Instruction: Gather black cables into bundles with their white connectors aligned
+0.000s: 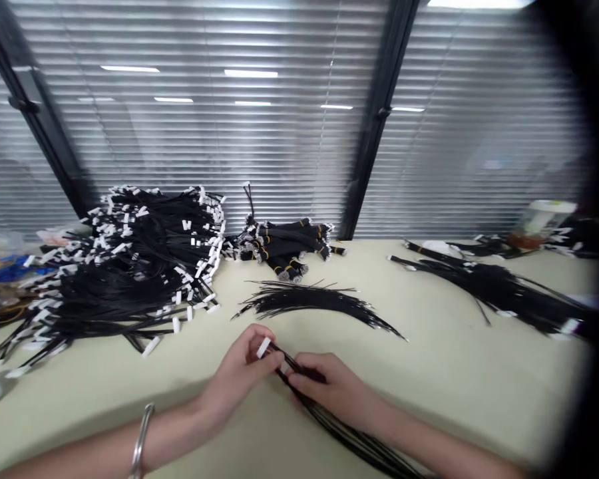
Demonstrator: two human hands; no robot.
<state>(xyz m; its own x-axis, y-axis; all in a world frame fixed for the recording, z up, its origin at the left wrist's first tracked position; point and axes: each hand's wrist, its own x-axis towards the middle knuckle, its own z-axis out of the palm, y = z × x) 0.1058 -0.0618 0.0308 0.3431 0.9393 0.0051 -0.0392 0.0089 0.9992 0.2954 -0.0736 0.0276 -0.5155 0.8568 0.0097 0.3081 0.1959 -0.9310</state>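
My left hand (242,372) pinches a small white label (263,346) at the end of a thin black wire. My right hand (329,389) is closed around a bundle of black wires (349,436) that trails back toward me at the lower right. Both hands meet just above the pale table (444,372) near its front edge. A silver bangle (140,439) sits on my left wrist.
A large heap of black wires with white labels (130,266) fills the left of the table. Loose unlabelled wires (309,299) lie just beyond my hands. Tied wire bundles (289,246) sit at the back centre, more wires (494,286) at right, window blinds behind.
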